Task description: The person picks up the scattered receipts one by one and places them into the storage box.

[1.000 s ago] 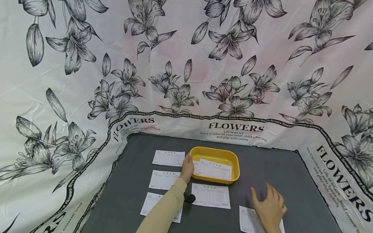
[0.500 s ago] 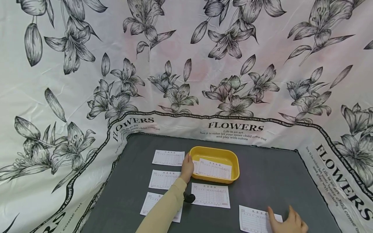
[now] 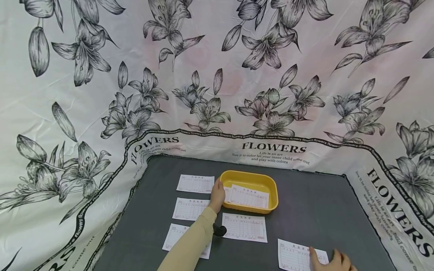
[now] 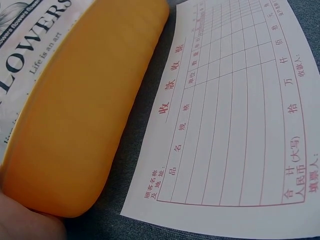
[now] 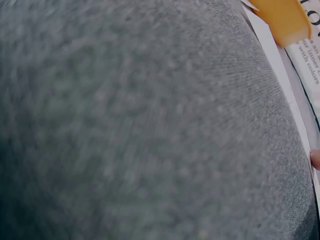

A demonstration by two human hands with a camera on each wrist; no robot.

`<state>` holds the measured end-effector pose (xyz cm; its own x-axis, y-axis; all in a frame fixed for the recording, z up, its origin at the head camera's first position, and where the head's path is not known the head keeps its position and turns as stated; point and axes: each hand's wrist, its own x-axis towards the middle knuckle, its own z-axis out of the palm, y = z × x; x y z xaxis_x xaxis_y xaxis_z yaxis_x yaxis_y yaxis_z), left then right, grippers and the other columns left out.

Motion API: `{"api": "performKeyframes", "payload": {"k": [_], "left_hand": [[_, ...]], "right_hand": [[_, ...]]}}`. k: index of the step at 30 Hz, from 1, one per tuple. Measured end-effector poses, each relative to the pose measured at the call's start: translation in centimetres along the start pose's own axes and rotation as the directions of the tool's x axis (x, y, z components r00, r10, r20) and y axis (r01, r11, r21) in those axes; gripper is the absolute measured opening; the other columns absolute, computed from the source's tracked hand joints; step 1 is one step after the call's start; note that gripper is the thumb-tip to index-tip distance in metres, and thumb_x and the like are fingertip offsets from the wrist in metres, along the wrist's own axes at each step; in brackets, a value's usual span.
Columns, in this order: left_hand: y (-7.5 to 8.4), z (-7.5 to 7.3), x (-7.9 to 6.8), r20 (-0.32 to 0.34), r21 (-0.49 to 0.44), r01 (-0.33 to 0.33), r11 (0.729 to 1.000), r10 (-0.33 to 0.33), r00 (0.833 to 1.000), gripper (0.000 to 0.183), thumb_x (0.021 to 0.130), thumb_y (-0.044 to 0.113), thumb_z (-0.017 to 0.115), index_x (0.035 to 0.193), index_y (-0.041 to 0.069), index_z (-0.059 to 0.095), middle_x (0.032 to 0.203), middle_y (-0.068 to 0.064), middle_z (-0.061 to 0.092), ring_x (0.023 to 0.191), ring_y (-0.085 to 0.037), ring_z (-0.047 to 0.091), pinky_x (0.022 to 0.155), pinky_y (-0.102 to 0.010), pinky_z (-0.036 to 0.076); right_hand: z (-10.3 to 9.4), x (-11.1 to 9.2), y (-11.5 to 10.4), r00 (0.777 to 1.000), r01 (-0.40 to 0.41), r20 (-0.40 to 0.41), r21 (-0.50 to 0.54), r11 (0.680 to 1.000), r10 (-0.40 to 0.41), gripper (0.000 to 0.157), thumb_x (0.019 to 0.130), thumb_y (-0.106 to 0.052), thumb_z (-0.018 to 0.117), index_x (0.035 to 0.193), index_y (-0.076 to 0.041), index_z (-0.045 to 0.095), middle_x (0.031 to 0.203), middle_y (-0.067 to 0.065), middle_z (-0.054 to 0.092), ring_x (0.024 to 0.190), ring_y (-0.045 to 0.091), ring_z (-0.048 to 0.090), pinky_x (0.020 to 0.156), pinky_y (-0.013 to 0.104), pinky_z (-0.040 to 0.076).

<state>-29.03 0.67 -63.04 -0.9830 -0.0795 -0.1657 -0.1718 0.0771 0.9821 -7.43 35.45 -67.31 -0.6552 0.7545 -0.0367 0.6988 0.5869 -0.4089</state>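
My left hand (image 3: 218, 195) holds the left end of a yellow plastic tray (image 3: 275, 195), in which a few printed receipt slips (image 3: 250, 196) lie. In the left wrist view a bit of that hand (image 4: 30, 220) shows at the bottom corner of the tray's side wall (image 4: 90, 105). At the front right, my right hand (image 3: 330, 261) is spread over a receipt slip (image 3: 294, 256), thumb on its face and fingers around its right end. Only one fingertip (image 5: 315, 159), beside the slip's white edge (image 5: 280, 70), appears in the right wrist view.
Another slip (image 3: 244, 227) lies just in front of the tray. Three more form a column at the left: far (image 3: 195, 183), middle (image 3: 190, 209) and near (image 3: 176, 235), partly behind my left sleeve (image 3: 190, 244). A flower-printed cloth (image 3: 217, 146) borders the dark tabletop (image 3: 312, 203).
My right hand has come down and to the right, from above the front right slip to its right end. The left hand and the tray stay where they were.
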Motion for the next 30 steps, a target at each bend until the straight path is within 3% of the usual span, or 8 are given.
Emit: {"api": "performKeyframes", "payload": {"k": [15,30], "left_hand": [[-0.13,0.14,0.04,-0.004,-0.007,-0.016,1.000,0.016,1.000,0.052,0.119,0.027,0.032,0.164,0.003,0.035,0.165,-0.019,0.043,0.154,-0.039,0.039,0.129,-0.055,0.030],[-0.11,0.22,-0.05,0.002,-0.008,-0.004,1.000,0.004,1.000,0.052,0.119,0.029,0.032,0.165,0.004,0.035,0.166,-0.018,0.042,0.154,-0.038,0.039,0.129,-0.055,0.030]], "right_hand": [[-0.65,-0.74,-0.75,1.000,-0.013,0.028,-0.038,0.999,0.014,0.073,0.092,-0.039,0.073,0.137,0.012,0.044,0.146,0.039,0.030,0.141,0.061,0.026,0.116,0.078,0.027],[-0.39,-0.36,-0.78,0.997,-0.013,0.081,-0.057,0.998,0.017,0.063,0.097,-0.038,0.067,0.133,0.010,0.052,0.144,0.039,0.035,0.137,0.062,0.030,0.113,0.078,0.029]]}}
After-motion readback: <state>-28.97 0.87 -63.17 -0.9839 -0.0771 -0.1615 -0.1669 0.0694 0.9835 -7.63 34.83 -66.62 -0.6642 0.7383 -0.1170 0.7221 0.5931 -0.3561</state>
